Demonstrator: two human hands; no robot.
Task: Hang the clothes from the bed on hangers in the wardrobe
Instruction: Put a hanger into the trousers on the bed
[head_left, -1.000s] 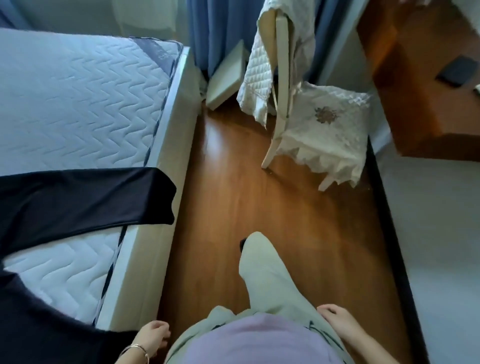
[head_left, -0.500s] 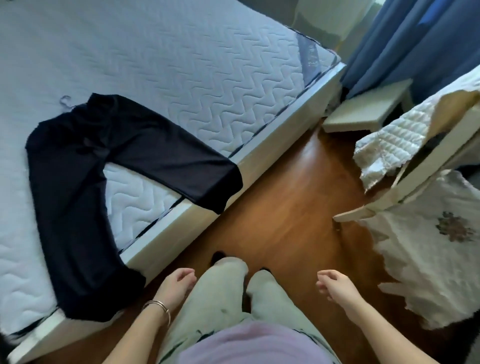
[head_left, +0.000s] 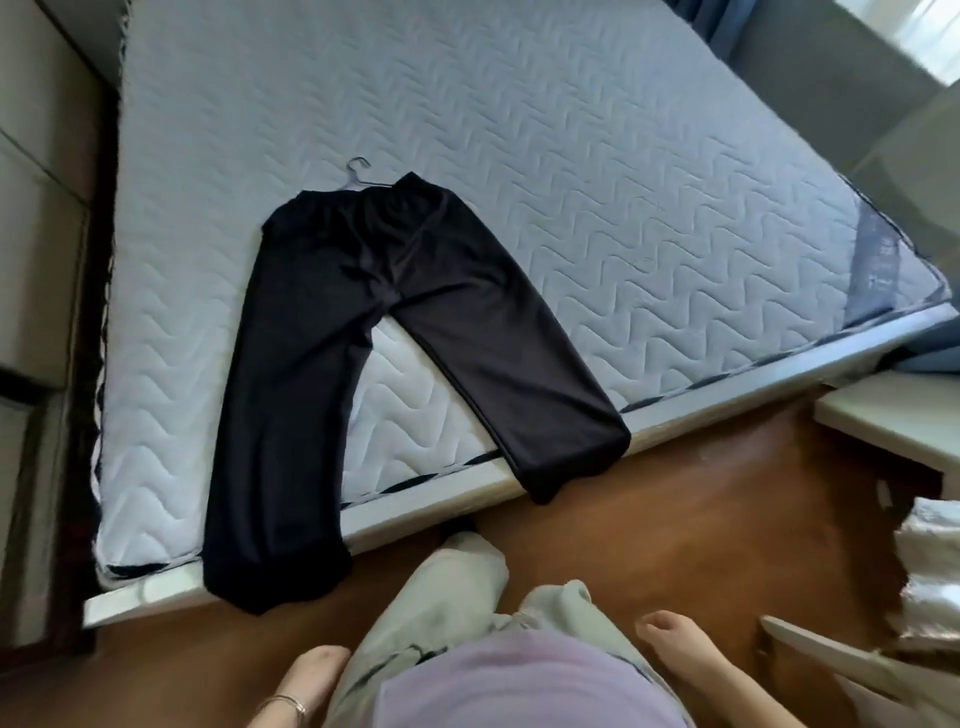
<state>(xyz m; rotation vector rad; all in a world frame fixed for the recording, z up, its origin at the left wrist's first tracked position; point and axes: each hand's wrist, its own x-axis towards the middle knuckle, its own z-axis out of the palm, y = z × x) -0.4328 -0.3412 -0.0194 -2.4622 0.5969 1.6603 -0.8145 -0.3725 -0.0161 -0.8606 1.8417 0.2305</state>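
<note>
Black soft trousers (head_left: 395, 358) are lying flat on the white quilted mattress (head_left: 597, 171), cuffs overhanging its edge, a thin wire hanger (head_left: 360, 174) peeking out at the waistband. Left hand (head_left: 311, 675) and right hand (head_left: 680, 649) are hanging loosely curled, holding nothing, above the brown wooden floor (head_left: 675, 519).

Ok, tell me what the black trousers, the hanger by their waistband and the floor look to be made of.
Black trousers: soft knit or jersey, matte with faint sheen, draping limply over the bed edge. Hanger: thin pale wire, probably metal or coated metal; only the hook shows. Floor: reddish-brown wood or laminate, glossy with reflections.
</note>
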